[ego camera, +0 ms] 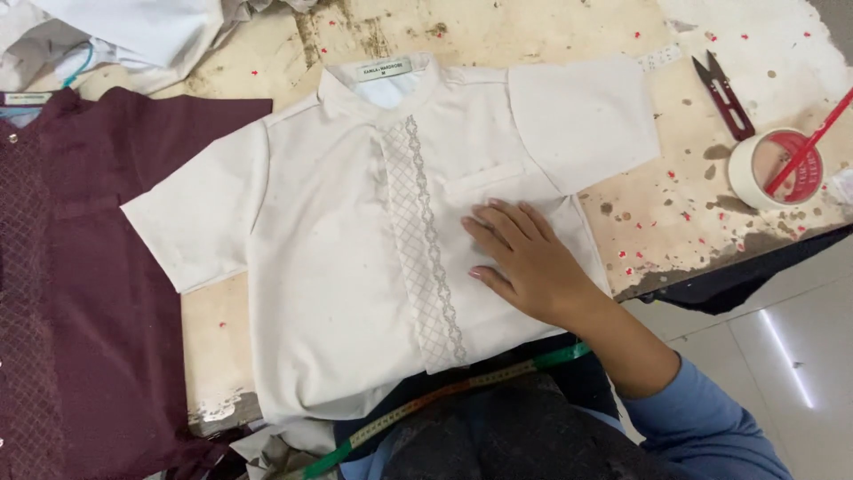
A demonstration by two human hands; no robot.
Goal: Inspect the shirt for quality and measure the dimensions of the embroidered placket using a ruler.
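A worn, stained wooden worktable is carrying a white short-sleeved shirt with an embroidered front placket, lying flat at its centre. A maroon shirt is lying just beside it. The right hand is pressing flat, fingers extended, grasping nothing, below the chest pocket. The left hand is lying outside the view.

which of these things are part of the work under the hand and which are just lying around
In hand:
- right hand, flat on the shirt front
- white short-sleeved shirt, spread on the table

Lying about:
- maroon shirt, at the left
- thread snips
- tape roll with a red stick in it
- measuring tape, at the table's near edge
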